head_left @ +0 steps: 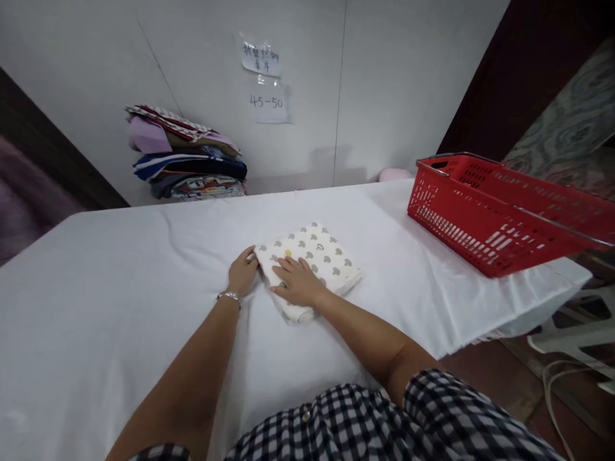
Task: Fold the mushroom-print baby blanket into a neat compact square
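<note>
A folded white cloth (331, 251) printed with grey mushroom shapes lies in several layers on the white-covered table. Its near edge shows a rolled fold. My right hand (298, 282) rests flat on top of it, fingers spread over the print. At the cloth's left corner is my left hand (243, 273), its fingers bent and closed around the edge; part of the fingertips is hidden there. A bracelet circles my left wrist.
A red plastic basket (461, 205) with metal handles stands on the table's right end. Folded clothes (189, 157) are stacked beyond the far edge at left. Paper signs (270, 102) hang on the wall. A white plastic stool (571, 339) is at lower right.
</note>
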### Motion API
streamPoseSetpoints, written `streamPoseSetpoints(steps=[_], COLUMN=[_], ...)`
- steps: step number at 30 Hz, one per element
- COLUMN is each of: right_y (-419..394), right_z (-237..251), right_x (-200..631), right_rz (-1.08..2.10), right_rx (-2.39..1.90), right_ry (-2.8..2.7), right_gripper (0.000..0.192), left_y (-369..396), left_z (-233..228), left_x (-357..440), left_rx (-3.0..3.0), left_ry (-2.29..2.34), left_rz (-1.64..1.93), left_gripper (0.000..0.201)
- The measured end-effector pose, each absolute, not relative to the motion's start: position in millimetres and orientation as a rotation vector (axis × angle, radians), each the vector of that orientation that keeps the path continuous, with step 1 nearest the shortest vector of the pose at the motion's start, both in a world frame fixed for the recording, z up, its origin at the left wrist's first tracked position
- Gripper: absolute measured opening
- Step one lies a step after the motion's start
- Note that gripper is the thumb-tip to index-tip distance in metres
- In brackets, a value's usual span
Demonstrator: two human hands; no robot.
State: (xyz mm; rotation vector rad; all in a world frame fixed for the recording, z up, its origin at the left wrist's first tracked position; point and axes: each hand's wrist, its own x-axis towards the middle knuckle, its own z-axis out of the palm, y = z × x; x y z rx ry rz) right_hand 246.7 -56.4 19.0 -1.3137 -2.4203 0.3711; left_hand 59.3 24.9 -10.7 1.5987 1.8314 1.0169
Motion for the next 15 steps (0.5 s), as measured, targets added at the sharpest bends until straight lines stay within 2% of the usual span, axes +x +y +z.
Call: streamPoseSetpoints(steps=[5,8,11,15], right_y=[-53.3,-57.3,-65.0,-72.0], right_z=[18.0,26.5,33.5,21.5], right_x=[249.8,270.5,315.2,384.2], right_rz=[0.624,0.829,0.797,0.595], right_rx=[-1.188,-1.11,-1.078,-1.244], right_ry=[-2.103,-1.781,-1.621,-1.43], right_gripper=[0.027,0.023,0.022,0.024], left_y=[-9.3,-41.7,-80.5,-123.2], left_z=[-15.6,-10.9,-1.7,7.7], left_x=[66.4,75.2,89.7,117.1], left_rx=[1.446,1.622,2.032,2.513], left_ry=[1.702,1.639,1.549,1.339], left_rz=[1.281,1.394,1.4,1.139], left_gripper=[0.044,0.036,0.031,0.035])
